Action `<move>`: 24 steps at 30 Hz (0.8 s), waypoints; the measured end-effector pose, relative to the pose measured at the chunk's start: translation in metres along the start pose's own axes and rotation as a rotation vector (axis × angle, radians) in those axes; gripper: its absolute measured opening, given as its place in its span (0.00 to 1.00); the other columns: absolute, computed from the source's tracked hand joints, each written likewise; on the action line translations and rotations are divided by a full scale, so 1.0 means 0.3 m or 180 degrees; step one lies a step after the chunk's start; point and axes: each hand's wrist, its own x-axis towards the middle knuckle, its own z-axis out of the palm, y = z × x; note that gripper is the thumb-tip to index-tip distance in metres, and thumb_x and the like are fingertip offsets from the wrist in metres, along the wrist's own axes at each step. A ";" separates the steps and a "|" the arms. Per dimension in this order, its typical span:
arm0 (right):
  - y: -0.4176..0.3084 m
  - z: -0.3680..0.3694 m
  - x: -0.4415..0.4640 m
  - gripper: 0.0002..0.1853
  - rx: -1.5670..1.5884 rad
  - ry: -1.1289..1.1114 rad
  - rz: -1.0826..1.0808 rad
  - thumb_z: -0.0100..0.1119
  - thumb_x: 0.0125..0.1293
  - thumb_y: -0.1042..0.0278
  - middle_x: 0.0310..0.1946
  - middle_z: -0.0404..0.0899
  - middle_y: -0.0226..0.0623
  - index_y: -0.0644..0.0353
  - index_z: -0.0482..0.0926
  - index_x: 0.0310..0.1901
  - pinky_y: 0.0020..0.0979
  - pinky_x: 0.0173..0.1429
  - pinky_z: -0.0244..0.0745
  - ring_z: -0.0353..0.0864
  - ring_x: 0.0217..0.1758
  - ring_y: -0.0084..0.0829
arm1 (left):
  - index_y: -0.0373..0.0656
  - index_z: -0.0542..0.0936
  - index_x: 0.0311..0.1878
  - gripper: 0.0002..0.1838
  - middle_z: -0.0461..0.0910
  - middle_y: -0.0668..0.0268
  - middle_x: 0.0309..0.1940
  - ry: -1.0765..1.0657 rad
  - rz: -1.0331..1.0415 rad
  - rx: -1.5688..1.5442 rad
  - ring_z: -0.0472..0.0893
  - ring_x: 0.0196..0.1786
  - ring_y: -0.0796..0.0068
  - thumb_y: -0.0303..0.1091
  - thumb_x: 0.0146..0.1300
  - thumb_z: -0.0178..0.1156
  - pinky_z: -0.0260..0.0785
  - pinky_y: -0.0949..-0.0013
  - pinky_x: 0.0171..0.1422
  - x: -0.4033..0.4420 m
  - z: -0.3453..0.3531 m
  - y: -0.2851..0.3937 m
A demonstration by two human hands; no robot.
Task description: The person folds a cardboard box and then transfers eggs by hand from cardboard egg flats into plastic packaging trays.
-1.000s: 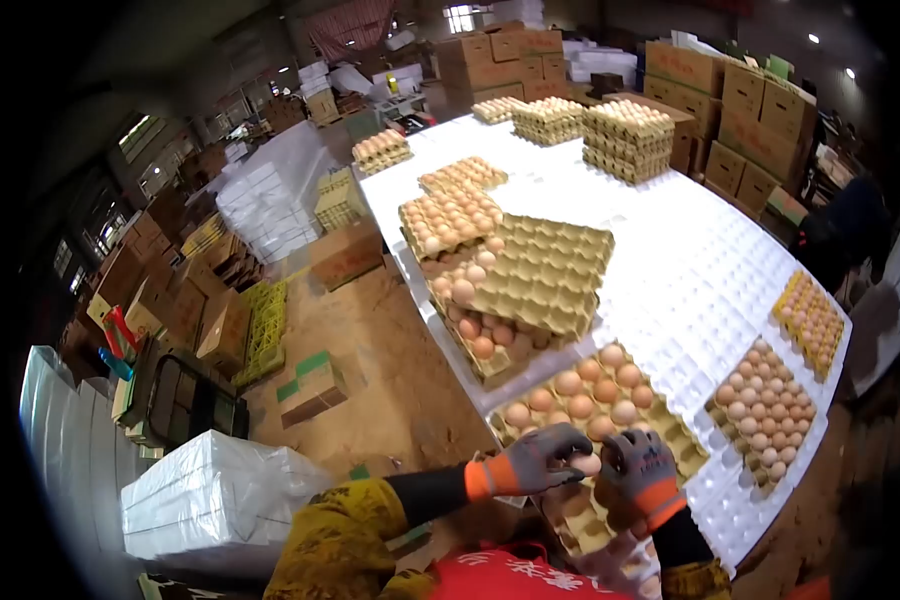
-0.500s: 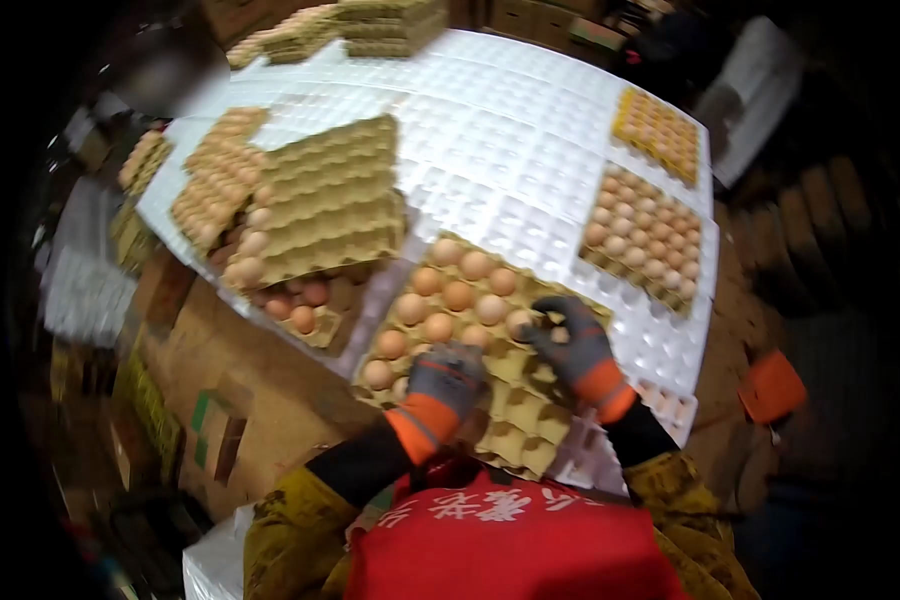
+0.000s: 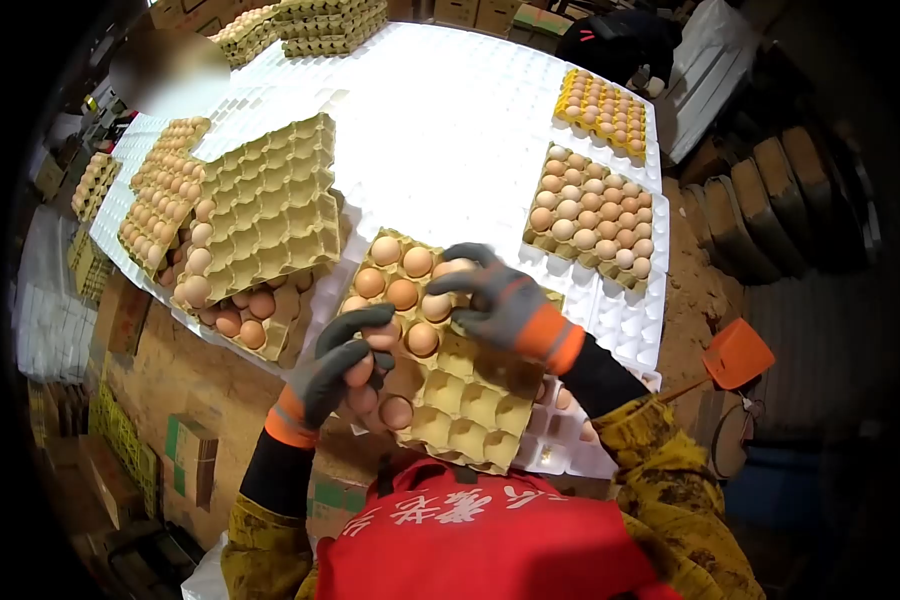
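Note:
A pulp egg tray [image 3: 470, 405] lies before me, its far part filled with brown eggs [image 3: 402, 293] and several near cups bare. At the tray's left edge, my left hand [image 3: 332, 372], in a grey and orange glove, is closed around eggs [image 3: 358, 372]; the glove hides part of them. Above the tray's right side, my gloved right hand [image 3: 500, 303] has its fingers curled over an egg [image 3: 454, 267] in the far row. Whether that egg is lifted or still seated I cannot tell.
An empty pulp tray [image 3: 275, 205] leans over eggs on the left. Full trays [image 3: 592, 215] and a yellow tray [image 3: 602, 112] stand right on white moulded sheets [image 3: 440, 130]. Stacked trays [image 3: 332, 25] are at the back. An orange scoop [image 3: 737, 354] lies right; another person [image 3: 620, 45] is beyond.
My left hand has shifted from over the tray to its left edge and now holds eggs. My right hand has moved left and away from me, to the far row. The view has shifted too.

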 end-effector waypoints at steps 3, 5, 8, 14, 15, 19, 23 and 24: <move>-0.035 0.089 0.088 0.12 -0.2378 -0.1033 -0.0144 0.59 0.61 0.70 0.57 0.74 0.40 0.48 0.88 0.43 0.41 0.46 0.82 0.83 0.48 0.44 | 0.45 0.82 0.56 0.22 0.76 0.60 0.62 0.0162 0.0760 0.2525 0.80 0.57 0.62 0.31 0.56 0.67 0.75 0.60 0.56 0.036 0.059 0.006; -0.002 0.133 0.090 0.09 -0.2578 -0.0805 -0.0521 0.56 0.63 0.67 0.53 0.74 0.41 0.49 0.88 0.36 0.41 0.42 0.82 0.82 0.45 0.43 | 0.49 0.83 0.52 0.22 0.77 0.58 0.59 0.0312 0.1574 0.4388 0.81 0.54 0.58 0.32 0.51 0.72 0.77 0.57 0.50 0.076 0.124 0.002; 0.001 0.084 0.083 0.10 -0.2079 -0.0527 -0.0155 0.60 0.62 0.65 0.57 0.75 0.43 0.50 0.86 0.43 0.42 0.46 0.82 0.83 0.46 0.43 | 0.52 0.83 0.48 0.20 0.75 0.56 0.58 0.0189 0.1237 0.5361 0.81 0.50 0.55 0.33 0.47 0.71 0.76 0.56 0.44 0.125 0.184 -0.042; 0.062 -0.145 -0.325 0.25 0.1034 0.1080 0.1217 0.77 0.55 0.59 0.53 0.77 0.41 0.60 0.81 0.52 0.36 0.58 0.75 0.79 0.53 0.37 | 0.48 0.80 0.42 0.15 0.75 0.53 0.59 0.0225 0.1574 0.5677 0.81 0.49 0.48 0.32 0.49 0.69 0.75 0.53 0.46 0.180 0.146 -0.144; 0.072 -0.173 -0.440 0.25 0.1328 0.1276 0.1535 0.78 0.56 0.60 0.53 0.77 0.41 0.60 0.80 0.52 0.36 0.60 0.74 0.78 0.54 0.35 | 0.47 0.80 0.42 0.14 0.75 0.53 0.59 0.0132 0.1489 0.5543 0.81 0.49 0.46 0.32 0.50 0.69 0.75 0.52 0.48 0.172 0.158 -0.094; 0.064 -0.232 -0.921 0.26 0.0679 0.1226 0.2164 0.78 0.56 0.62 0.52 0.76 0.40 0.57 0.79 0.54 0.36 0.62 0.74 0.78 0.56 0.37 | 0.47 0.81 0.48 0.23 0.76 0.52 0.61 0.0223 0.1534 0.5155 0.82 0.51 0.47 0.30 0.45 0.73 0.76 0.54 0.52 0.139 0.158 -0.025; -0.017 -0.195 -1.240 0.23 -0.0451 0.0548 0.2653 0.77 0.52 0.59 0.57 0.73 0.46 0.53 0.80 0.49 0.43 0.55 0.79 0.80 0.56 0.46 | 0.44 0.82 0.49 0.25 0.78 0.49 0.58 0.0665 0.2083 0.4528 0.80 0.60 0.48 0.26 0.43 0.76 0.76 0.55 0.56 -0.007 0.360 0.004; -0.038 -0.171 -1.285 0.24 -0.0391 0.0389 0.2838 0.77 0.52 0.58 0.58 0.72 0.47 0.52 0.80 0.50 0.44 0.55 0.79 0.80 0.55 0.47 | 0.44 0.81 0.50 0.25 0.77 0.50 0.59 0.0314 0.2056 0.4552 0.81 0.58 0.48 0.28 0.45 0.77 0.77 0.55 0.56 -0.043 0.449 -0.021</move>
